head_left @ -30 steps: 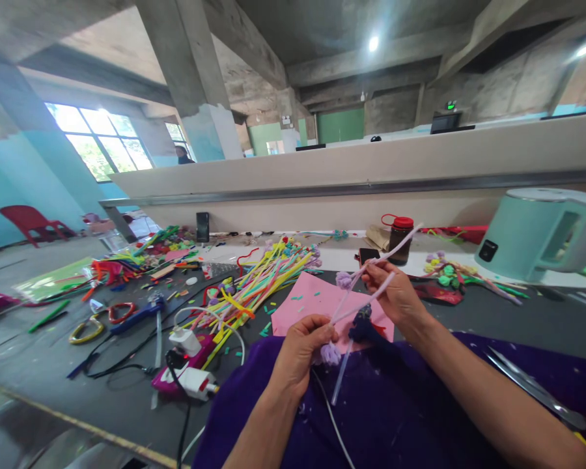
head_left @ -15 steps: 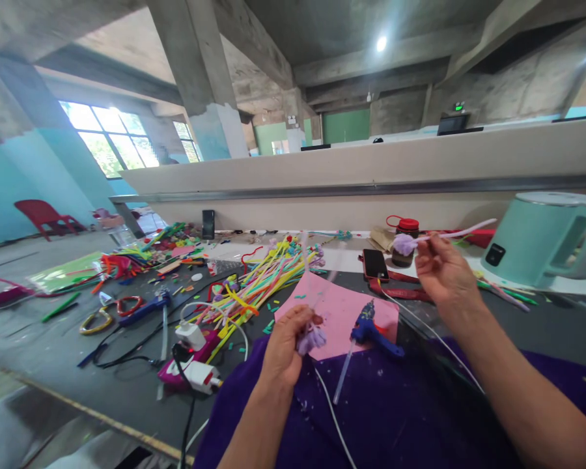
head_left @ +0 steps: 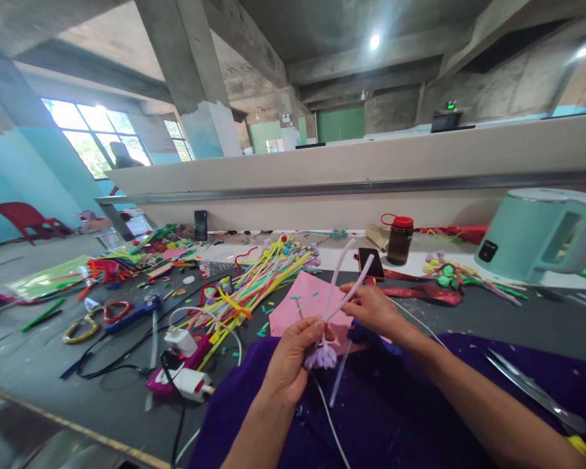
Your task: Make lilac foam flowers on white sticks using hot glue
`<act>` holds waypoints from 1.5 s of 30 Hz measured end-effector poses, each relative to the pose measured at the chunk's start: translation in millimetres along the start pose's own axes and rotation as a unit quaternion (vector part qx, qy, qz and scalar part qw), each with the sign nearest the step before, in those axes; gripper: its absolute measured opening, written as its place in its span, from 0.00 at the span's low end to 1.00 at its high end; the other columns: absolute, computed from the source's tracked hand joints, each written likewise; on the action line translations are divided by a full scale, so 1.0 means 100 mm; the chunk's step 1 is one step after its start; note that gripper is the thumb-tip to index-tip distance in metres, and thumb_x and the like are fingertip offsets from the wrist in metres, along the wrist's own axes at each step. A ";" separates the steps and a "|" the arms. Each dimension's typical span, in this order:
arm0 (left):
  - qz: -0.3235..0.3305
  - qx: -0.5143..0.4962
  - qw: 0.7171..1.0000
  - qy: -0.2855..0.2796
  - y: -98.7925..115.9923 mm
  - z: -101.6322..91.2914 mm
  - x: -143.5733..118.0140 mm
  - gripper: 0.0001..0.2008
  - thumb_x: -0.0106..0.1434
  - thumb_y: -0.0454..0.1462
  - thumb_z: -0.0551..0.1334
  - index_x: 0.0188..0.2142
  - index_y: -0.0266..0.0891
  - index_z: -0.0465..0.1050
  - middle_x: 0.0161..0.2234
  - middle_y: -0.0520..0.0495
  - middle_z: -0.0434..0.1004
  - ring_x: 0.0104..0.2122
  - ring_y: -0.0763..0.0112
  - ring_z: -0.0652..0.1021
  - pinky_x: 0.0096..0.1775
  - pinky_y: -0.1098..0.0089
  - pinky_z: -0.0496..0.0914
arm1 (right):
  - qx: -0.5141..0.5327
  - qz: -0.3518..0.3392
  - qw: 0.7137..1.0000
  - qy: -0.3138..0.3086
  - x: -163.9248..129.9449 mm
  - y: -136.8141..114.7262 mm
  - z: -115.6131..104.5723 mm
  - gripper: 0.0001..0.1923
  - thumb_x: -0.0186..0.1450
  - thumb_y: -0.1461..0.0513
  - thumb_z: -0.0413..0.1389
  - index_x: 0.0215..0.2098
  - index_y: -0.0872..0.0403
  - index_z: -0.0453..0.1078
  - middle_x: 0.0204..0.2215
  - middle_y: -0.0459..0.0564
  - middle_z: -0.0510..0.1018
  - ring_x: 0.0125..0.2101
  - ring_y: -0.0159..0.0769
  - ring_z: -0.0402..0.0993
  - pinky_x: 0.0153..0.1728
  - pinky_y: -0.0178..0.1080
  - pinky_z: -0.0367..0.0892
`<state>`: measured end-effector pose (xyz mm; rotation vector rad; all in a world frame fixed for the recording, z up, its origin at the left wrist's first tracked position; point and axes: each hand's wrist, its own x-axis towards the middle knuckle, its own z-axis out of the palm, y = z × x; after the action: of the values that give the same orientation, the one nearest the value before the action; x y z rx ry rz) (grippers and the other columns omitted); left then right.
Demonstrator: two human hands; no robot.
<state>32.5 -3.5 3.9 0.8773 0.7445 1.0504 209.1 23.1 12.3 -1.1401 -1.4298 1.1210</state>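
My left hand is closed around the stems of a lilac pipe-cleaner flower, its fluffy looped head hanging below the fingers. Two pale lilac stems rise from that grip and spread apart at the top. Beside it my right hand has its fingers curled against the right-hand stem, pinching it. Partly hidden under the right hand lies a blue glue gun, a clear glue stick jutting from it. Pink foam sheet shows behind both hands, over purple cloth.
A heap of colourful pipe cleaners lies left of centre, near a power strip with chargers. Scissors rest at the right. Farther back are a phone, a brown bottle and a mint kettle.
My right hand has come down and left, bringing its lilac flower stem to the one in my left hand. The bottle and the scissors now show. The view has shifted slightly right.
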 end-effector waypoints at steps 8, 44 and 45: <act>-0.090 -0.126 0.987 -0.043 0.01 0.03 -0.07 0.06 0.48 0.35 0.65 0.21 0.31 0.72 0.17 0.49 0.71 0.21 0.72 0.73 0.24 0.74 0.68 | 0.085 -0.120 0.982 -0.119 -0.17 -0.21 0.04 0.13 0.52 0.63 0.62 0.36 0.53 0.70 0.29 0.43 0.70 0.21 0.24 0.63 0.21 0.29 0.60; 0.248 0.252 0.926 0.131 0.02 0.02 -0.15 0.02 0.48 0.34 0.67 0.22 0.42 0.76 0.25 0.48 0.73 0.31 0.65 0.70 0.35 0.73 0.64 | 0.069 -0.037 0.996 0.035 -0.29 -0.11 0.48 0.05 0.55 0.63 0.54 0.22 0.55 0.66 0.14 0.40 0.63 0.15 0.25 0.58 0.16 0.30 0.55; 0.260 0.257 0.921 0.134 0.01 0.02 -0.15 0.03 0.47 0.33 0.67 0.22 0.43 0.77 0.27 0.47 0.73 0.35 0.63 0.70 0.38 0.72 0.63 | 0.091 -0.010 0.995 0.036 -0.28 -0.09 0.50 0.06 0.54 0.63 0.54 0.21 0.55 0.65 0.12 0.39 0.61 0.14 0.25 0.56 0.15 0.30 0.53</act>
<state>28.5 -18.1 7.3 1.4538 1.0795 1.4978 162.0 -9.9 11.1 -1.0245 -1.2531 1.1587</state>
